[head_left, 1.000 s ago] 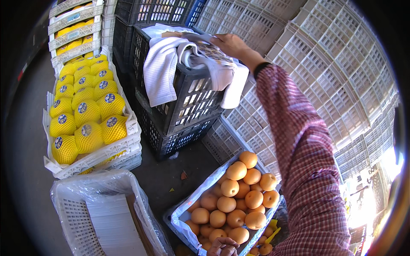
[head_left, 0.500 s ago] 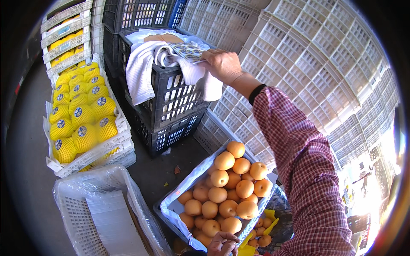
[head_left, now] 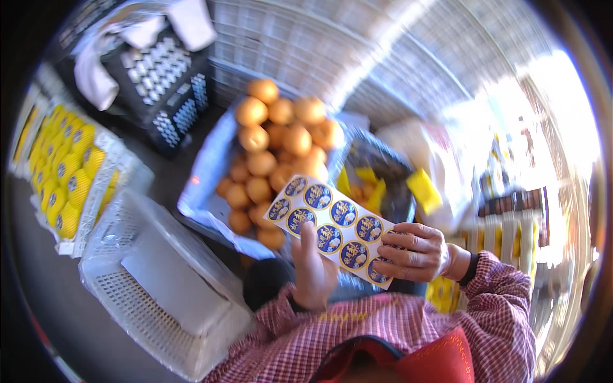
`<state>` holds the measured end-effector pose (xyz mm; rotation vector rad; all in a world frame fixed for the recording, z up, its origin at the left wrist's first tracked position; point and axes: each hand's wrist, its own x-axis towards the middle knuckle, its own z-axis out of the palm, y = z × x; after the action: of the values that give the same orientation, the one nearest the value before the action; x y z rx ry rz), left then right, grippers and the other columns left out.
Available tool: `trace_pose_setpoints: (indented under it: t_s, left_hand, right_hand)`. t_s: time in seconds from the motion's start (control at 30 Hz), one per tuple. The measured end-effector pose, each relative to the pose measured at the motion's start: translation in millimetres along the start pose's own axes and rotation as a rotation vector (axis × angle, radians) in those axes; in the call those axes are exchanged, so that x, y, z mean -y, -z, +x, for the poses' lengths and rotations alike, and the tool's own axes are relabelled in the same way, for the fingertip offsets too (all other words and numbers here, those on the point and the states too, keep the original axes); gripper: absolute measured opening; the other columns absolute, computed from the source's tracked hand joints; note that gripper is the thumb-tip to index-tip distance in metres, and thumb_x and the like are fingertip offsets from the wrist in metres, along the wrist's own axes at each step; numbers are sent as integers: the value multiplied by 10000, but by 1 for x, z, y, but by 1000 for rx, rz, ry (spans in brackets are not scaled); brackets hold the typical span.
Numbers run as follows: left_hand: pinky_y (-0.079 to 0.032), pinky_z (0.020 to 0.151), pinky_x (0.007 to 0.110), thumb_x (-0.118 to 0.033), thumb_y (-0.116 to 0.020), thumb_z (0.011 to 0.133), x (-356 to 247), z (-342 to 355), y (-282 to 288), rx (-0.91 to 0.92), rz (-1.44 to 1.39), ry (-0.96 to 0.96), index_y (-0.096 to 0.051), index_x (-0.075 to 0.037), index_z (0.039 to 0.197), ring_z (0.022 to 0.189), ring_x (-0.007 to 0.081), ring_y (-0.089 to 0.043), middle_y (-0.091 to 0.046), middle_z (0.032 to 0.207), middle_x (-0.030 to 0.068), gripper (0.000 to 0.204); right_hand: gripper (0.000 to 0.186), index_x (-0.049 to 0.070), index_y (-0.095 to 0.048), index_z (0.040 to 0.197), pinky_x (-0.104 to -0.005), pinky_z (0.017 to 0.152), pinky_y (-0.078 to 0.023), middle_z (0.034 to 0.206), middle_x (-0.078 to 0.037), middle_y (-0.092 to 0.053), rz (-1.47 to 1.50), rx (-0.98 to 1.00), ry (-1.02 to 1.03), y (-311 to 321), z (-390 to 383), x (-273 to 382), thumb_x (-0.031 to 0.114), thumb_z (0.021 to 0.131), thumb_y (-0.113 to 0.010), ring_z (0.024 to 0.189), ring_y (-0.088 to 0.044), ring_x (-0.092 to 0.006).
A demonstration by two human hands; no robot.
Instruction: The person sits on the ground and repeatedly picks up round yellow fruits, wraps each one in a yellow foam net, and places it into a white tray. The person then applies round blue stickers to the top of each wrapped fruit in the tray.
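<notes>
My right hand (head_left: 418, 252) grips a sheet of round blue-and-gold stickers (head_left: 343, 237) by its right end, fingers lying over the front. At the sheet's lower left edge is my left hand (head_left: 313, 271), somewhat blurred, with fingers stretched upward. It holds nothing that I can see; whether it touches the sheet I cannot tell. Beyond the sheet, round tan-brown pears (head_left: 260, 163) are heaped in a crate with a pale blue liner (head_left: 207, 185). The sheet hides some of the pears at the near side.
An open white plastic crate (head_left: 121, 300) with a clear liner and cardboard stands at left. Behind it are crates of yellow-netted fruit (head_left: 67, 167). Black crates (head_left: 156, 70) with draped cloth sit far left. A dark crate (head_left: 396, 175) holds more fruit and yellow pieces.
The right hand has come back from the cloth-topped black crate with the sticker sheet, now held near my body. My left hand has risen beside the sheet. The view has swung right.
</notes>
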<state>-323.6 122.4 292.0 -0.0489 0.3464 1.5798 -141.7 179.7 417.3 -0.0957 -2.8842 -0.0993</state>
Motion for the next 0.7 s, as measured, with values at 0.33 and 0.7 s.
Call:
trace_pose_setpoints:
  t_s: [0.33, 0.7]
  left_hand:
    - [-584, 794, 305, -135, -656, 971, 119, -34, -62, 83, 460, 182, -638, -37, 1127, 913, 175, -709, -714, 1072, 69, 184]
    - [-531, 875, 284, -98, -693, 927, 201, -83, -74, 458, 817, 266, -648, -14, 1175, 979, 137, -667, -688, 1098, 52, 266]
  right_hand:
    - [405, 30, -649, 1196, -420, 914, -511, 1136, -131, -655, 40, -386, -821, 34, -125, 114, 157, 825, -747, 1052, -635, -324]
    - [227, 56, -753, 1053, -341, 798, -559, 1020, -103, -720, 88, -813, -1177, 20, -204, 149, 165, 854, -758, 926, -674, -240]
